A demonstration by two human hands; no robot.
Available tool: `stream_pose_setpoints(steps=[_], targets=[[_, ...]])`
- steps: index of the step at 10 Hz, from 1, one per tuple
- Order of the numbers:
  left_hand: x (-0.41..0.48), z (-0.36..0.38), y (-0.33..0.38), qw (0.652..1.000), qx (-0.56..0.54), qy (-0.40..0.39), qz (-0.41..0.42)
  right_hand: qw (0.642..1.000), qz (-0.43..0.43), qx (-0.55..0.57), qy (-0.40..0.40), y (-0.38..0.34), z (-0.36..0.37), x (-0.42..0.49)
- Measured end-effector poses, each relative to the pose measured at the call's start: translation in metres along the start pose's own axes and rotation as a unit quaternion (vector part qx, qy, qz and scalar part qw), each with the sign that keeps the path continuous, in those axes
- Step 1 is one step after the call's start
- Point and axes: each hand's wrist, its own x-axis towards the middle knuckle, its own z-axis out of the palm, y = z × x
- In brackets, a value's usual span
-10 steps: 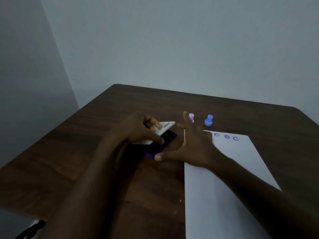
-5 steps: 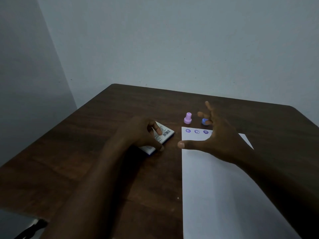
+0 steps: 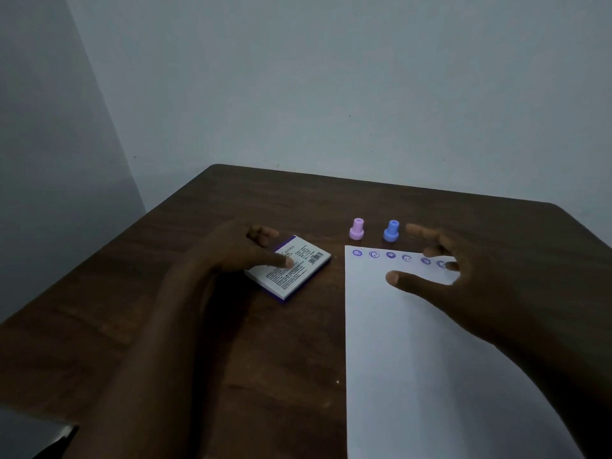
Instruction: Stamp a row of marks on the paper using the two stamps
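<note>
On dark wood table (image 3: 298, 200) by grey wall (image 3: 331, 77), paper (image 3: 414, 359), both hands empty, fingers spread.

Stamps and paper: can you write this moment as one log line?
pink stamp, blue stamp: upright, unheld | paper: row stamped | ink pad: closed | both hands empty

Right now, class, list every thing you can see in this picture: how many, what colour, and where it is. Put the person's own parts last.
Table: one, dark brown wood, fills the lower view, set against the wall.
Wall: pale grey, behind the table.
Paper: one white sheet, right half of the table.
Stamped marks: six visible, purple, in a row along the paper's far edge.
Pink stamp: one, upright, just beyond the paper.
Blue stamp: one, upright, right of the pink stamp.
Ink pad case: one, white label over purple, closed, left of the paper.
Left hand: fingertip on the case.
Right hand: open, empty, over the paper's far edge.
</note>
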Motion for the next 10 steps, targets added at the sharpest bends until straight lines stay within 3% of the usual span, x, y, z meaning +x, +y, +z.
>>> stream_pose_setpoints(steps=[3, 6, 9, 10], targets=[[0.005, 0.014, 0.007, 0.995, 0.089, -0.025, 0.034, 0.996, 0.087, 0.025, 0.005, 0.054, -0.002, 0.002], [0.009, 0.058, 0.026, 0.962, 0.231, 0.055, 0.134, 0.996, 0.064, -0.059, 0.017, 0.061, 0.003, -0.001], [0.005, 0.069, 0.039, 0.955, 0.251, 0.051, 0.152, 0.996, 0.056, -0.058, 0.034, 0.063, 0.001, 0.01], [0.006, 0.065, 0.052, 0.96, 0.211, 0.075, 0.17, 0.995, 0.059, -0.072, 0.026, 0.053, -0.009, 0.022]])
